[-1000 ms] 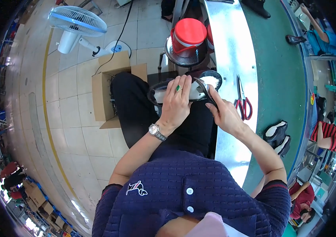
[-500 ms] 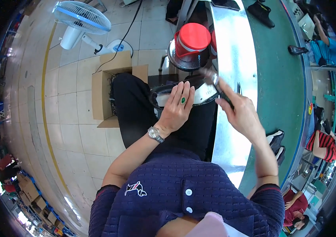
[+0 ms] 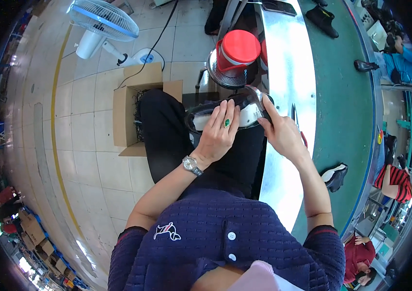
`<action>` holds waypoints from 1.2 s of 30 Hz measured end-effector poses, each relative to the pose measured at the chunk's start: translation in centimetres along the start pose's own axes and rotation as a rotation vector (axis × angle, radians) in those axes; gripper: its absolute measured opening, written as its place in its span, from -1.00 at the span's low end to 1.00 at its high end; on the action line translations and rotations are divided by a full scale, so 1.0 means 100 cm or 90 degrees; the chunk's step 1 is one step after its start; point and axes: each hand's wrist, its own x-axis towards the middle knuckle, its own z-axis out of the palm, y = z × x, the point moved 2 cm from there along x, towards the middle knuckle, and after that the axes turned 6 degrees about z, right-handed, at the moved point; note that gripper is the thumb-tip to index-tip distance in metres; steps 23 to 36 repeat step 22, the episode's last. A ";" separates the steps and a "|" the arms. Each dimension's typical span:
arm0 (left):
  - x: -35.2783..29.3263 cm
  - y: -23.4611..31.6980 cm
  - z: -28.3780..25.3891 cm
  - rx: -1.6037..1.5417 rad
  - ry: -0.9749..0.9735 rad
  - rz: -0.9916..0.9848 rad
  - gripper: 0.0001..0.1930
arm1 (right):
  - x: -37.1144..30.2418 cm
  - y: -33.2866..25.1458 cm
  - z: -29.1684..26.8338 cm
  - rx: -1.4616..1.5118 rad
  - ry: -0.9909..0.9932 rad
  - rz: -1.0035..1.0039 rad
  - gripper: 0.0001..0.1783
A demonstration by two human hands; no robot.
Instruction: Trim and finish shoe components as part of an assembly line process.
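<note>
A black shoe (image 3: 197, 121) with a white bottom lies sole up across my lap. My left hand (image 3: 219, 136), wearing a green-stoned ring and a wristwatch, presses its fingers together over the white bottom and holds the shoe steady; its thumb is hidden. In my right hand (image 3: 282, 132) is a hammer (image 3: 254, 93), gripped by its dark handle. The curved metal head is at the right end of the shoe, close to or touching it; exact contact cannot be made out.
Along my right runs a shiny metal bench (image 3: 288, 63) with scissors (image 3: 293, 114) and a phone (image 3: 279, 7). Beyond it, a green belt (image 3: 334, 106) carries shoes. Ahead, a red bucket (image 3: 239, 47) sits on a stool. An open carton (image 3: 121, 116) and a fan (image 3: 103, 22) stand left.
The hammer, blurred before, now shows sharply at the shoe's right end. My right hand has shifted slightly left, while the left stays in place. Shoes on the green belt have shifted.
</note>
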 end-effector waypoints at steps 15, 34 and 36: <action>-0.004 0.006 -0.002 0.001 0.005 -0.011 -0.58 | -0.010 -0.011 0.017 -0.039 0.054 0.021 -0.34; -0.008 0.007 0.002 -0.025 0.007 0.001 -0.49 | -0.025 -0.027 0.010 -0.016 0.169 -0.056 -0.29; -0.008 0.007 0.002 -0.025 0.007 0.001 -0.49 | -0.025 -0.027 0.010 -0.016 0.169 -0.056 -0.29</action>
